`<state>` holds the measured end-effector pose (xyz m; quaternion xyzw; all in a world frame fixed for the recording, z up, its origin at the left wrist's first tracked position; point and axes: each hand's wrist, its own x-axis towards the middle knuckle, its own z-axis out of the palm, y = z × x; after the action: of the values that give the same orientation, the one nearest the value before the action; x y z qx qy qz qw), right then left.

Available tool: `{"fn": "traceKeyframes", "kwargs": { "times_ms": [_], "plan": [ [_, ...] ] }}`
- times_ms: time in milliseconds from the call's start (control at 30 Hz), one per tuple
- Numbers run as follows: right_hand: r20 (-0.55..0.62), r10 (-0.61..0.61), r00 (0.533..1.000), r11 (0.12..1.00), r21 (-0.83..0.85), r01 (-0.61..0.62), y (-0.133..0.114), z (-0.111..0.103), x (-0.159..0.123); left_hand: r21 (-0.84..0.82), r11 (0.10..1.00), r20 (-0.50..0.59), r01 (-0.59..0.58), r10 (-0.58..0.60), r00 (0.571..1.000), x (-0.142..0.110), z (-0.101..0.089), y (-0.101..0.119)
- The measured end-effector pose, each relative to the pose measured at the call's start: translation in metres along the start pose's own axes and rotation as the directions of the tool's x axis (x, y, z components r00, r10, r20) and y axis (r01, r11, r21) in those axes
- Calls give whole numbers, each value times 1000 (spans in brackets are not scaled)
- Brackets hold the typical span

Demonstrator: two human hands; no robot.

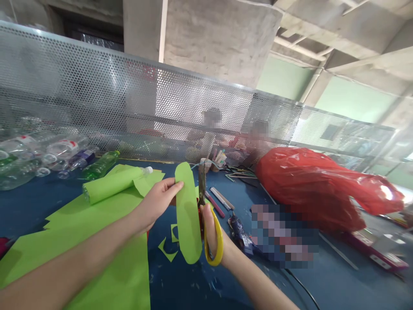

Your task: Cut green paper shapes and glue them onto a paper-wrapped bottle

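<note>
My left hand (163,196) pinches a long green paper strip (187,215) with rounded ends, thumb on its front face near the top. Wrapped through the yellow handles of a pair of scissors (202,183) is my right hand (211,232), just right of the strip. The blades point up and stand beside the paper; whether they touch it I cannot tell. Small green paper scraps (169,252) lie on the blue table below. Large green sheets (116,267) spread under my left forearm, and a bottle wrapped in green paper (112,185) rests on them.
Several plastic bottles (61,150) lie at the back left against a perforated metal screen (135,94). A big red plastic bag (309,185) fills the right side. Markers (221,199), a glue gun (238,230) with its cord and a cup of pens (217,159) are on the blue table (187,292).
</note>
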<state>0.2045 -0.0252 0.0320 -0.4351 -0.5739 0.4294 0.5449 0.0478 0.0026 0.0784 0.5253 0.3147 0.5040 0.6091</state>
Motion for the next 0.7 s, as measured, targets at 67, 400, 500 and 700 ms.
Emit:
{"fn": "traceKeyframes", "kwargs": {
  "times_ms": [67, 400, 500, 700],
  "plan": [
    [105, 56, 993, 998, -18, -55, -5, -1, 1, 7, 1000, -6, 23, -23, 1000, 1, -2, -1],
    [284, 81, 955, 997, -31, -75, -5, -4, 7, 80, 992, -18, -96, 98, 995, 16, -20, -7],
    [269, 129, 955, 979, -187, -80, -5, -3, 6, 96, 992, -74, -83, 90, 993, 21, -29, -9],
    [106, 117, 987, 704, -710, -7, -8, -12, 10, 161, 986, -240, -49, 87, 967, 33, -56, -12]
  ]
}}
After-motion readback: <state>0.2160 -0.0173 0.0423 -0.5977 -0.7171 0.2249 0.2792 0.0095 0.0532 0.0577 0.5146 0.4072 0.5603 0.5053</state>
